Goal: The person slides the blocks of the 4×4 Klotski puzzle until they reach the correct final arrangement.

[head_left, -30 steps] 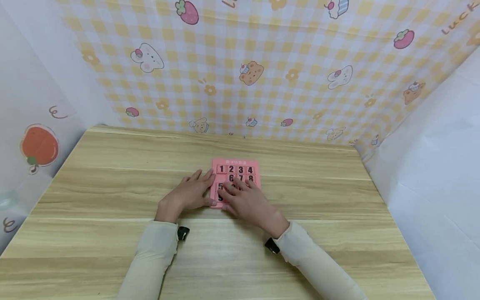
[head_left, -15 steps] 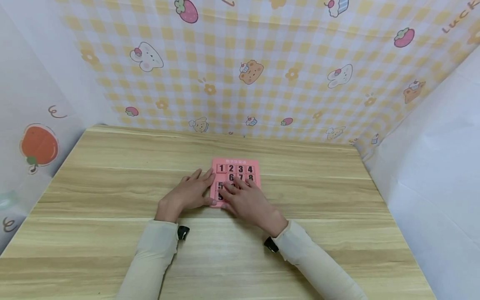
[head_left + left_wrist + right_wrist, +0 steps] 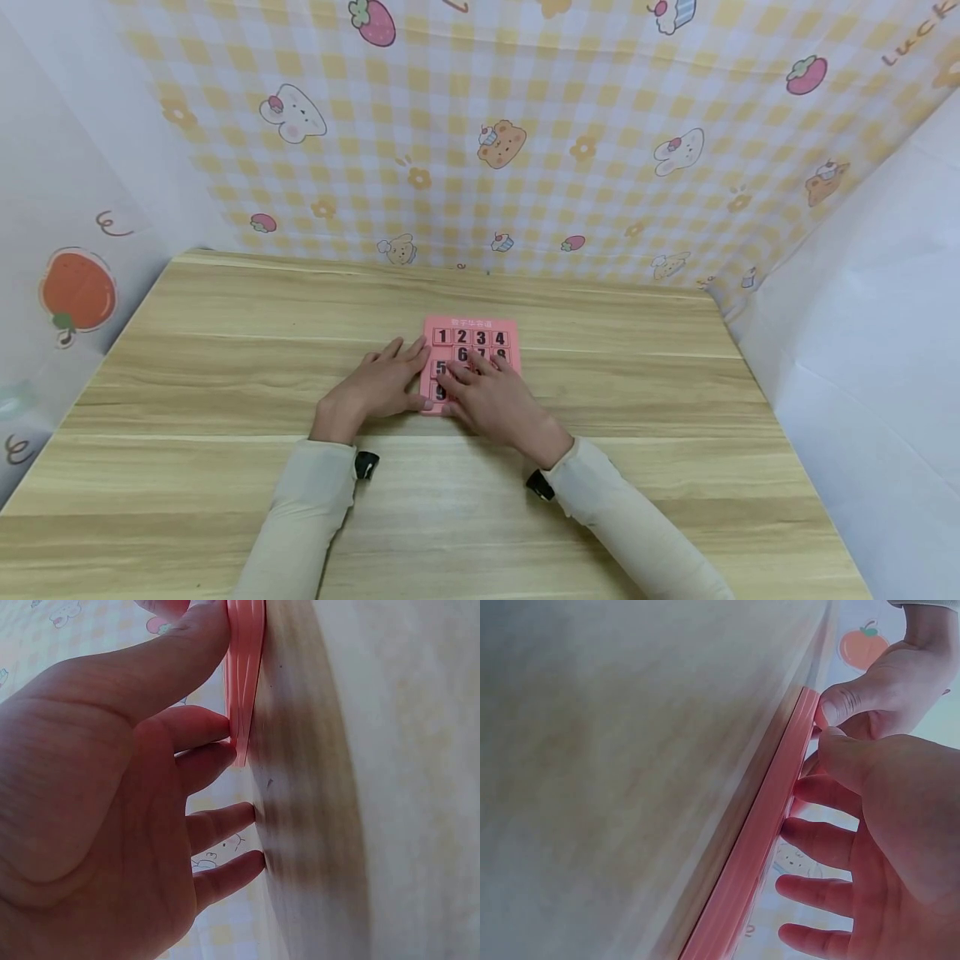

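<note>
A pink number slide puzzle (image 3: pixel 510 326) lies flat on the wooden table, its top row reading 1, 2, 3, 4. Below the 1 is a gap, and under that sit the 5 tile (image 3: pixel 440 367) and the 9 tile (image 3: pixel 440 392). My left hand (image 3: pixel 381 388) rests along the puzzle's left side, thumb at the near corner and fingers extended. Spread over the tiles, my right hand (image 3: pixel 501 404) touches them with its fingertips, the index finger beside the 5. It hides most of the lower right tiles. In the right wrist view the puzzle's side (image 3: pixel 757 840) runs below the fingers.
The wooden table (image 3: pixel 225 375) extends around the puzzle on all sides. Behind it hangs a yellow checked cloth (image 3: pixel 420 108) with cartoon prints. White sheets (image 3: pixel 870 275) stand at the left and right. A dark band (image 3: pixel 366 465) shows at each wrist.
The 5 tile has slid slightly away from me, into the gap below the 1. My right hand has shifted very little; my left hand stays in place.
</note>
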`<action>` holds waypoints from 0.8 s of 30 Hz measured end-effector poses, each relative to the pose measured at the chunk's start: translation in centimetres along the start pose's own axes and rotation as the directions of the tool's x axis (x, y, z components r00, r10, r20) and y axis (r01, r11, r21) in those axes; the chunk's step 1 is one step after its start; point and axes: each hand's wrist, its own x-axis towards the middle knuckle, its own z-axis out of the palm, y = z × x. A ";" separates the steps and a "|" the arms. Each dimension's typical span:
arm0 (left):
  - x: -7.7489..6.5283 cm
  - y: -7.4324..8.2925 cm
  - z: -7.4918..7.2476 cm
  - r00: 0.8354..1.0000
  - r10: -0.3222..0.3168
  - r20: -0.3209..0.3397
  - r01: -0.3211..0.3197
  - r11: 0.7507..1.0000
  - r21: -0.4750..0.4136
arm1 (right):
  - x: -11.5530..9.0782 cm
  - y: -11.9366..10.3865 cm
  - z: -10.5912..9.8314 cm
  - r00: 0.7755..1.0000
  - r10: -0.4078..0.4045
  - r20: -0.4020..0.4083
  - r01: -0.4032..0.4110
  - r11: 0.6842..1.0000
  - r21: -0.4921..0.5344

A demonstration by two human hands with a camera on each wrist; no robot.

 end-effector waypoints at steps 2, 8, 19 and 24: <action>-0.1 0.0 -0.1 1.000 0.001 0.002 -0.001 1.000 -0.001 | 0.1 0.0 0.0 1.000 0.001 0.003 -0.001 1.000 0.000; -0.1 0.0 -0.1 1.000 0.005 0.004 -0.005 1.000 0.001 | 0.2 0.2 0.1 1.000 -0.001 -0.002 0.001 1.000 -0.014; -0.1 0.0 0.0 1.000 0.006 0.000 -0.006 1.000 -0.006 | 0.5 0.4 0.1 1.000 0.001 -0.017 -0.001 1.000 -0.010; -0.1 -0.1 0.0 1.000 0.010 -0.001 -0.010 1.000 0.000 | 0.7 0.5 0.1 1.000 0.002 -0.019 -0.003 1.000 -0.015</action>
